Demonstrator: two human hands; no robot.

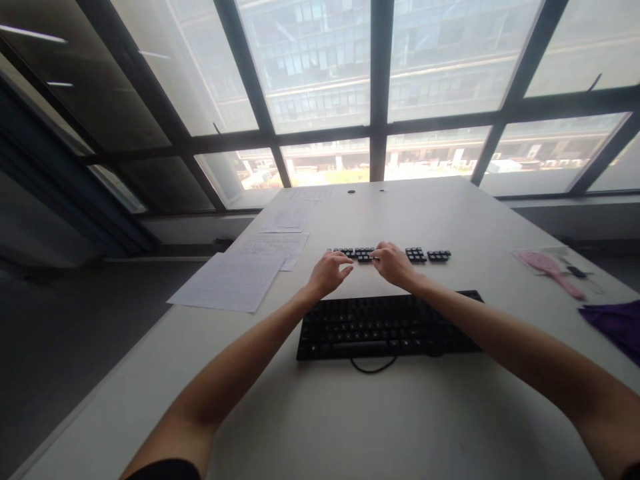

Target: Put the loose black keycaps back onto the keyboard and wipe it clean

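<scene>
Rows of black keycaps (415,255) are laid out on the white table beyond a black keyboard (365,327). My left hand (329,272) rests at the left end of these rows, its thumb apart from its fingers and nothing seen in its grasp. Near the middle of the rows, my right hand (393,264) has its fingers bent and drawn together at the keycaps; whatever is between the fingertips is too small to make out. Both forearms reach over the keyboard, and the right one covers part of its right side. A cable loop (374,370) shows at the keyboard's near edge.
Written paper sheets (230,283) lie along the table's left edge. On the right are a pink hairbrush (550,272), a small black item (577,272) and a purple cloth (613,327). The white table (350,420) reaches toward large windows.
</scene>
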